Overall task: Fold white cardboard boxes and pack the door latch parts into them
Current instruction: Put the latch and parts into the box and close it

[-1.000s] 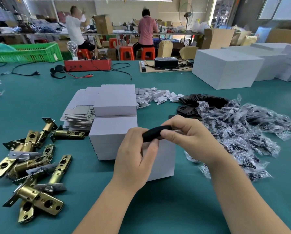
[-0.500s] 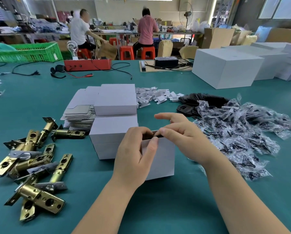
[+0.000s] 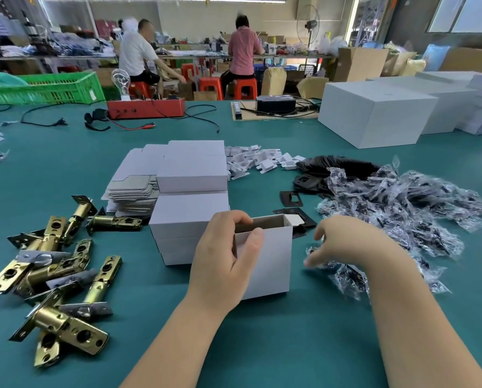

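Hands at the open white box

Box work sits at the middle of what we see. We take the open white box (image 3: 265, 261) as our landmark: it stands upright on the green table (image 3: 290, 345) with its top open and one small flap (image 3: 294, 219) folded outward at its far right corner.

Our left hand (image 3: 223, 261) grips the box's left edge, thumb on the near wall and fingers curled over the rim into the opening. Our right hand (image 3: 343, 242) is just right of the box, apart from it, fingers loosely curled and pointing down onto the heap of clear plastic bags (image 3: 402, 208). We cannot tell whether it already pinches a bag.

Touching the box on its far left side are stacked closed white boxes (image 3: 189, 211), and beyond those a pile of flat unfolded cartons (image 3: 133, 191). Well left of the box lie the brass door latches (image 3: 55, 267) in a loose tangle. Behind the box, to its right, lie black strike plates (image 3: 291, 198), one just beside the folded flap. Small white card inserts (image 3: 259, 159) are scattered farther back.
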Demonstrator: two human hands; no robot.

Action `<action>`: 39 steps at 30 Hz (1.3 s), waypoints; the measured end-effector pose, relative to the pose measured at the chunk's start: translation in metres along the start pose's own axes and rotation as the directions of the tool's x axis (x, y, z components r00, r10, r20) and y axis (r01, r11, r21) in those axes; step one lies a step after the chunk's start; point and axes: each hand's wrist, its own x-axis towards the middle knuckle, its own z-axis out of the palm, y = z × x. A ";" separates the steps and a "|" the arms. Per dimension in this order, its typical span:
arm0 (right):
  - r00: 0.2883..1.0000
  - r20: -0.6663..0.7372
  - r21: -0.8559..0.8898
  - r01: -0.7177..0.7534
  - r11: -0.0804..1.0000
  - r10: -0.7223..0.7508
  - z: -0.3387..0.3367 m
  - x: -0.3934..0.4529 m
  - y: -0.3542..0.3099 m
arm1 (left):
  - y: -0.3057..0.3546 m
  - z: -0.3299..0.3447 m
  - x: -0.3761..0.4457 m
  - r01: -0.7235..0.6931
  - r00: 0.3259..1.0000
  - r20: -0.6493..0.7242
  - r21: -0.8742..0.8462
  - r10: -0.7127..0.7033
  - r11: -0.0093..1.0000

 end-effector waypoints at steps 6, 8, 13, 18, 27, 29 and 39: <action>0.998 -0.049 -0.001 0.026 1.000 -0.026 0.003 0.010 0.001 | -0.001 0.000 0.000 0.018 1.000 -0.003 -0.013 -0.018 1.000; 0.995 -0.090 0.113 0.059 0.992 -0.049 0.003 0.009 0.003 | -0.001 0.000 0.000 0.020 1.000 -0.003 -0.011 -0.020 1.000; 0.907 -0.417 0.527 0.287 0.800 -0.051 -0.006 0.003 0.003 | -0.001 0.000 0.000 0.012 1.000 0.000 -0.006 -0.012 1.000; 0.732 -0.669 0.698 0.679 0.228 -0.131 -0.009 -0.016 -0.018 | -0.001 0.000 0.001 0.011 1.000 0.000 0.010 -0.011 1.000; 0.601 -0.669 0.517 0.799 0.308 -0.437 0.010 -0.025 -0.047 | -0.001 -0.001 0.002 -0.006 1.000 -0.012 -0.035 0.006 0.999; 0.628 -0.650 0.577 0.774 0.260 -0.427 0.010 -0.025 -0.044 | -0.001 -0.001 0.002 -0.004 1.000 -0.006 -0.032 0.003 0.999; 0.687 -0.573 0.383 0.707 0.595 -0.447 0.008 -0.020 -0.041 | 0.000 0.000 0.001 -0.016 1.000 -0.013 -0.030 0.015 0.999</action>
